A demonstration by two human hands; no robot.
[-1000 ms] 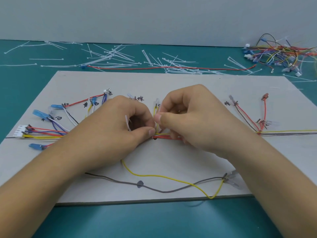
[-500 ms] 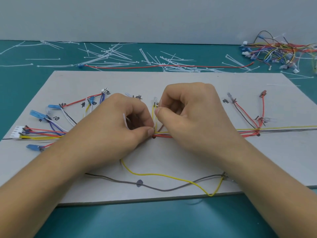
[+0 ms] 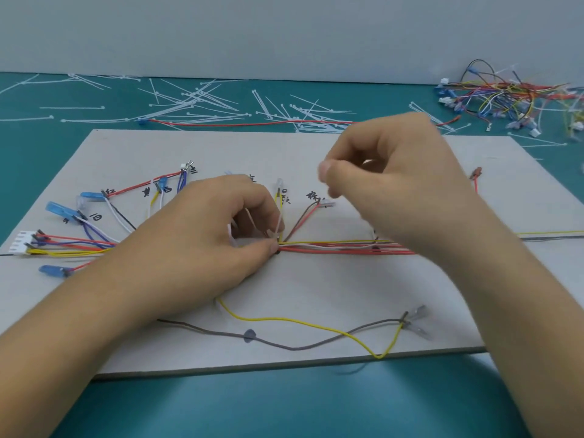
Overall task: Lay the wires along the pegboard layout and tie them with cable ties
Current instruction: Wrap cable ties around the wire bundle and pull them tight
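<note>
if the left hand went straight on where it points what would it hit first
Probably the brown and red wires forking up from the wire bundle, just beside the left hand pinching the cable tie; depth unclear.

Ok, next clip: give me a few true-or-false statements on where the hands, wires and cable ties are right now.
1. The left hand pinches the red and yellow wire bundle on the grey board. True.
2. The right hand lies flat on the board. False: it is raised above it, fingertips pinched together.
3. Loose white cable ties lie on the teal table beyond the board. True.
4. The pile of coloured wires sits at the far left. False: it is at the far right.
5. The loose yellow wire crosses the grey wire near the board's front edge. True.
</note>
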